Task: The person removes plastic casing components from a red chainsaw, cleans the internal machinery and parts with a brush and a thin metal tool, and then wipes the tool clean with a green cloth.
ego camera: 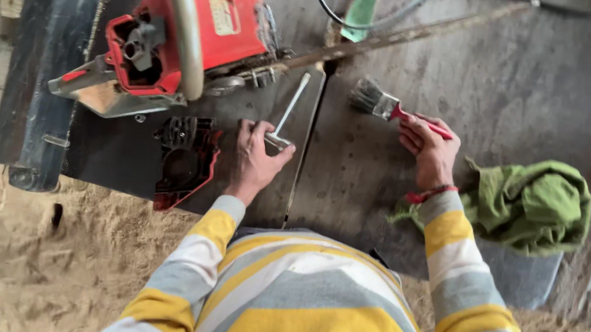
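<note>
The left hand [256, 158] closes its grip on the foot of a metal wrench [285, 115], whose shaft runs to one o'clock. The right hand [431, 149] grips a red-handled brush [382, 106], bristles at ten o'clock. A red chainsaw [190, 33] sits at eleven o'clock of the left hand on the surface [526, 83], and a green rag [531, 205] at three o'clock of the right.

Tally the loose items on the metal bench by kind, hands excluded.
Chainsaw body, red: 1
Removed red side cover: 1
T-handle socket wrench, under the left hand: 1
Paintbrush, red handle, in the right hand: 1
Green rag: 1
Total: 5
</note>
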